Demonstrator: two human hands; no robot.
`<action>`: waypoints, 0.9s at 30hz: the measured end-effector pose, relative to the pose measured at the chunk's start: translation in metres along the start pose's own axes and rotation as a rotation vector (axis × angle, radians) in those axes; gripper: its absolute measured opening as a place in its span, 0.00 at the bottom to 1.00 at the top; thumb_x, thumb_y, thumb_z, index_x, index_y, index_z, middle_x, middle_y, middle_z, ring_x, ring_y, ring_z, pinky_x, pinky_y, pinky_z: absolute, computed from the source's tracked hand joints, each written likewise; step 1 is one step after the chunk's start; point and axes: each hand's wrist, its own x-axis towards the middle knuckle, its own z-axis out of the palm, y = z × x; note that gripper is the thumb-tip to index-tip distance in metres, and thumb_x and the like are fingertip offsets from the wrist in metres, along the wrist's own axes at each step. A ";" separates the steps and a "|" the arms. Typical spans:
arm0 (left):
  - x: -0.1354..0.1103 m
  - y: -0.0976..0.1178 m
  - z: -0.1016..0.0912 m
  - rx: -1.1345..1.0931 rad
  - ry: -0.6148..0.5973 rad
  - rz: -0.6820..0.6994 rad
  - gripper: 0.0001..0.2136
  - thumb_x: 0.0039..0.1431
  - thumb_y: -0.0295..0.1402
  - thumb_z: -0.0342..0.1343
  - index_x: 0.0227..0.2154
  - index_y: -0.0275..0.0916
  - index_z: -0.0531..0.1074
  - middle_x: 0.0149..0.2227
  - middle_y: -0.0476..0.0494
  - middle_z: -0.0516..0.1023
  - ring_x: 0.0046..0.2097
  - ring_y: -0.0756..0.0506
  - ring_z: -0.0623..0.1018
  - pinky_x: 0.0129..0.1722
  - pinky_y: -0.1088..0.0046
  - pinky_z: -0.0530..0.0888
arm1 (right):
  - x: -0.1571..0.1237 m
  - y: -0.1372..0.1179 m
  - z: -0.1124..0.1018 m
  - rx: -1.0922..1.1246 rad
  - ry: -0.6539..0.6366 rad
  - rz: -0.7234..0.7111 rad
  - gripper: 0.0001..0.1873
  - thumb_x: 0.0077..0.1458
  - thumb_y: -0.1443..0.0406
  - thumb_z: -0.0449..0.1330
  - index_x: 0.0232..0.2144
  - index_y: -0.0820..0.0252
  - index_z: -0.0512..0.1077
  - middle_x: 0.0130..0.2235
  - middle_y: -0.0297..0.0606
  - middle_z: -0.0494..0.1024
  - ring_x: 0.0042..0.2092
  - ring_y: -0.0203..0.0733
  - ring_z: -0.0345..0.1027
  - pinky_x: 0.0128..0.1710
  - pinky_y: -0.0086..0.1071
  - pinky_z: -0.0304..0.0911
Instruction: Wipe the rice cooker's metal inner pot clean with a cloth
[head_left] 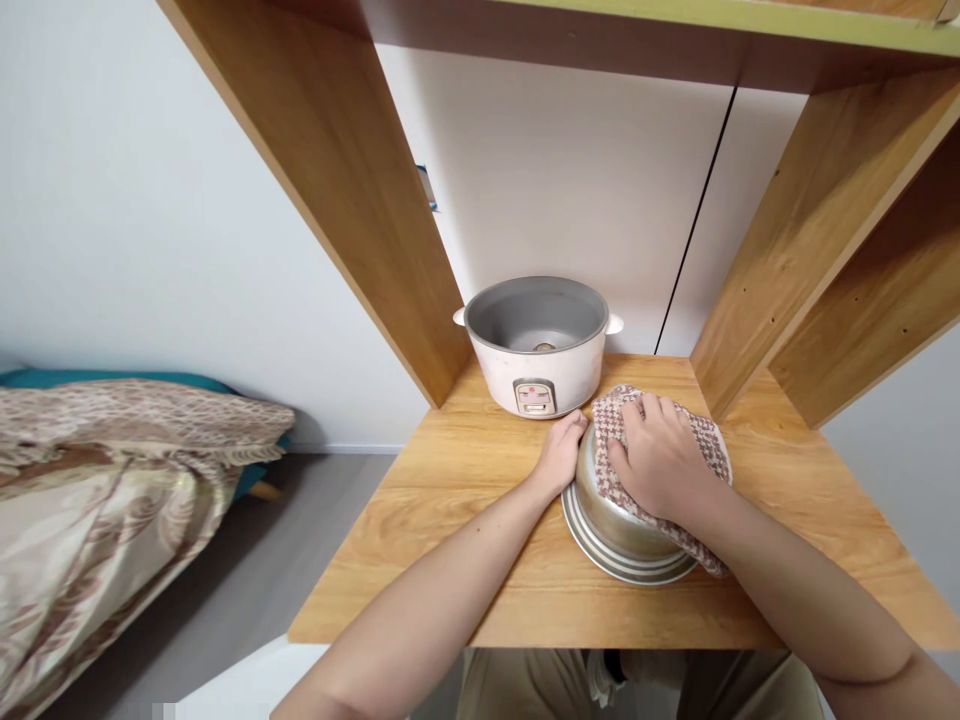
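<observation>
A metal inner pot (615,530) lies upside down on the wooden shelf top (465,560). A checked brown-and-white cloth (705,450) is draped over its base. My right hand (660,460) presses flat on the cloth with fingers spread slightly. My left hand (561,452) rests against the pot's left side, fingers curved along the metal wall. Behind them stands a white rice cooker body (537,345) with no lid, its grey inside showing.
Wooden side panels (352,170) rise on both sides of the shelf, with a board overhead. A white wall is behind. A bed with a patterned blanket (112,470) lies at the left over a grey floor.
</observation>
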 end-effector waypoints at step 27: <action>0.000 0.000 0.000 0.009 0.004 -0.003 0.12 0.61 0.37 0.48 0.23 0.41 0.62 0.24 0.52 0.66 0.32 0.45 0.67 0.37 0.69 0.65 | 0.001 0.000 0.001 -0.034 0.008 0.036 0.13 0.64 0.56 0.51 0.41 0.59 0.69 0.45 0.50 0.71 0.47 0.56 0.62 0.44 0.45 0.57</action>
